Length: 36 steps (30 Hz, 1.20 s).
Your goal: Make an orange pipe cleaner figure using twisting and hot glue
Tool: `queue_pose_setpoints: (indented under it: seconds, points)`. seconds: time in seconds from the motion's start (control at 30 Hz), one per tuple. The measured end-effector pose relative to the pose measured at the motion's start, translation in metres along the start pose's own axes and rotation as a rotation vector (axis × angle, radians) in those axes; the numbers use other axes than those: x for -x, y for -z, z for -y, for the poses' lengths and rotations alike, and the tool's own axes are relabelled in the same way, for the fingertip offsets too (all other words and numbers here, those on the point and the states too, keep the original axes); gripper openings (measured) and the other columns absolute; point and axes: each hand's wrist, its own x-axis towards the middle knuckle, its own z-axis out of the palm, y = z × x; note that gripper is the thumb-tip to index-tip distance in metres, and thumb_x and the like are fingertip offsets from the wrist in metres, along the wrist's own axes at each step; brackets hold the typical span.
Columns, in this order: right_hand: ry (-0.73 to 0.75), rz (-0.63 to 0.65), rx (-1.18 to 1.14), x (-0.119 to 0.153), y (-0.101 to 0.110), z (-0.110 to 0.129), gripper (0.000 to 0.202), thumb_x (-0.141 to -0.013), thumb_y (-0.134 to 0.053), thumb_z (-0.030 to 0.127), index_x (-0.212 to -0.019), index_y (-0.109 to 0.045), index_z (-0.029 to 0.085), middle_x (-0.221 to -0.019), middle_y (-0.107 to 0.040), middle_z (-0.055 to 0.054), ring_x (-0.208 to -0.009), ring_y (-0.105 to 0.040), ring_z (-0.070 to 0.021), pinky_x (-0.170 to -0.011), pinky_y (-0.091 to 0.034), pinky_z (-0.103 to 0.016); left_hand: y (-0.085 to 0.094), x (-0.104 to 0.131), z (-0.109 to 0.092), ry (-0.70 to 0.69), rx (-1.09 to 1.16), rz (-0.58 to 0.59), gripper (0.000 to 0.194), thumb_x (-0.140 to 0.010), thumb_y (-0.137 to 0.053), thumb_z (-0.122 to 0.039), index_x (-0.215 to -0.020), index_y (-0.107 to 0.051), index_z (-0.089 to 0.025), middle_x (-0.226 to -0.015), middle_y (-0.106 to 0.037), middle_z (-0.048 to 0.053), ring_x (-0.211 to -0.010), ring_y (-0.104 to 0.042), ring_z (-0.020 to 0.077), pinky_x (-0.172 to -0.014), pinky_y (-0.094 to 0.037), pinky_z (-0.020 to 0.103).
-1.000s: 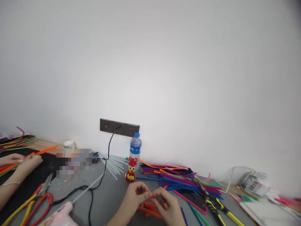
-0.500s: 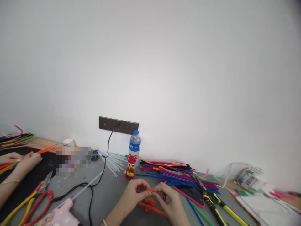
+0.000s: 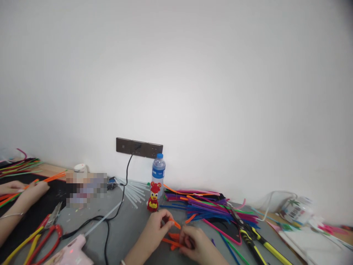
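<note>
Pinching up front, the left hand (image 3: 154, 232) had its thumb and forefinger closed on a short orange pipe cleaner (image 3: 175, 223), nearer the camera than the upright water bottle (image 3: 159, 173) and slightly to its right. Just beside it came the right hand (image 3: 199, 244), nearer than the bottle and further right, fingers curled inward; whether they gripped anything, you could not tell. Between the hands, low down and in front of the bottle, sat an orange pipe-cleaner piece (image 3: 174, 236), partly hidden by the right fingers.

And right in front of the bottle stood a red and yellow figurine (image 3: 153, 197)! To the bottle's right lay a heap of pipe cleaners (image 3: 206, 209), purple, blue and pink, and beyond it black-and-yellow-handled cutters (image 3: 249, 241). Left of the bottle, clear glue sticks (image 3: 134, 191) fanned out, while nearer the camera lay a pink glue gun (image 3: 72, 253) and scissors (image 3: 53, 221) by red and yellow handles. Behind the bottle, up and left, a black cord (image 3: 127, 169) ran from the wall socket panel (image 3: 124, 146). Far left of it, another person's hands (image 3: 34, 194) held orange and green strands (image 3: 55, 176).
</note>
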Motion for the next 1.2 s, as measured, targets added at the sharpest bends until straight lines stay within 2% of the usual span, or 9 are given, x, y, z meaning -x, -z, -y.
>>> queue_pose_setpoints:
  seconds: [0.1,0.23,0.33,0.43,0.67,0.8,0.97,1.07,1.2]
  points:
    - [0.039,-0.016,0.041,-0.001,-0.002,-0.001,0.020,-0.056,-0.060,0.000,-0.057,-0.058,0.020,-0.050,-0.042,0.009,-0.048,-0.036,-0.0101,-0.048,-0.024,-0.020,0.000,-0.001,-0.001,0.008,0.010,-0.025,0.004,-0.073,-0.064,-0.019,-0.073,-0.068,-0.016,-0.071,-0.065,0.001,-0.068,-0.056,0.0171,-0.056,-0.035,0.021]
    - [0.089,-0.032,-0.010,0.001,0.009,0.006,0.015,-0.062,-0.058,0.004,-0.060,-0.056,0.019,-0.061,-0.050,0.005,-0.054,-0.043,-0.0116,-0.051,-0.029,-0.020,0.000,-0.002,-0.002,0.020,-0.007,-0.059,0.007,-0.069,-0.062,-0.015,-0.073,-0.068,-0.017,-0.070,-0.066,0.001,-0.066,-0.056,0.0165,-0.055,-0.034,0.021]
    - [0.070,-0.084,-0.113,0.002,0.021,0.014,0.009,-0.074,-0.058,0.016,-0.068,-0.053,0.020,-0.064,-0.050,0.004,-0.058,-0.045,-0.0133,-0.055,-0.033,-0.021,-0.001,-0.002,0.002,0.015,-0.035,-0.033,0.008,-0.069,-0.061,-0.014,-0.072,-0.068,-0.017,-0.066,-0.065,0.000,-0.062,-0.054,0.0151,-0.055,-0.033,0.021]
    - [0.022,-0.115,-0.247,0.002,0.030,0.021,0.017,-0.084,-0.056,0.033,-0.073,-0.051,0.021,-0.062,-0.046,0.005,-0.057,-0.044,-0.0135,-0.054,-0.033,-0.023,-0.003,-0.002,0.009,0.014,-0.085,0.007,0.008,-0.069,-0.062,-0.015,-0.071,-0.069,-0.017,-0.064,-0.064,0.000,-0.061,-0.053,0.0152,-0.056,-0.034,0.022]
    - [0.010,-0.165,-0.613,0.001,0.033,0.019,0.034,-0.085,-0.058,0.055,-0.084,-0.048,0.022,-0.060,-0.044,0.007,-0.051,-0.039,-0.0113,-0.049,-0.029,-0.022,-0.005,0.000,0.010,0.030,-0.108,0.070,0.014,-0.076,-0.059,-0.019,-0.082,-0.072,-0.015,-0.078,-0.071,0.005,-0.073,-0.059,0.0190,-0.065,-0.039,0.025]
    - [0.043,-0.189,-0.793,-0.002,0.034,0.014,0.033,-0.083,-0.063,0.052,-0.080,-0.051,0.021,-0.064,-0.053,0.005,-0.047,-0.035,-0.0083,-0.048,-0.028,-0.022,-0.004,0.001,0.006,0.011,-0.198,0.084,0.018,-0.077,-0.059,-0.017,-0.086,-0.075,-0.016,-0.084,-0.072,0.006,-0.077,-0.061,0.0194,-0.070,-0.042,0.026]
    - [-0.028,-0.208,-1.013,-0.001,0.037,0.020,0.035,-0.082,-0.063,0.053,-0.084,-0.066,0.019,-0.077,-0.069,-0.005,-0.062,-0.053,-0.0160,-0.064,-0.042,-0.028,-0.002,0.001,0.008,-0.043,-0.257,0.054,0.024,-0.082,-0.055,-0.023,-0.092,-0.077,-0.019,-0.089,-0.073,0.008,-0.086,-0.062,0.0216,-0.078,-0.044,0.029]
    - [-0.096,-0.214,-1.143,0.001,0.036,0.022,0.033,-0.075,-0.072,0.051,-0.089,-0.068,0.021,-0.089,-0.073,-0.006,-0.071,-0.059,-0.0193,-0.073,-0.046,-0.032,-0.001,-0.001,0.009,-0.066,-0.165,-0.012,0.027,-0.082,-0.058,-0.028,-0.101,-0.075,-0.018,-0.095,-0.072,0.010,-0.088,-0.063,0.0231,-0.075,-0.045,0.029]
    - [-0.117,-0.151,-1.130,0.002,0.028,0.022,0.026,-0.069,-0.082,0.036,-0.083,-0.066,0.022,-0.080,-0.073,-0.002,-0.068,-0.058,-0.0162,-0.070,-0.043,-0.028,-0.001,-0.004,0.010,0.000,0.099,-0.026,0.040,-0.080,-0.064,-0.043,-0.106,-0.071,-0.013,-0.083,-0.073,0.008,-0.073,-0.064,0.0208,-0.064,-0.044,0.027]
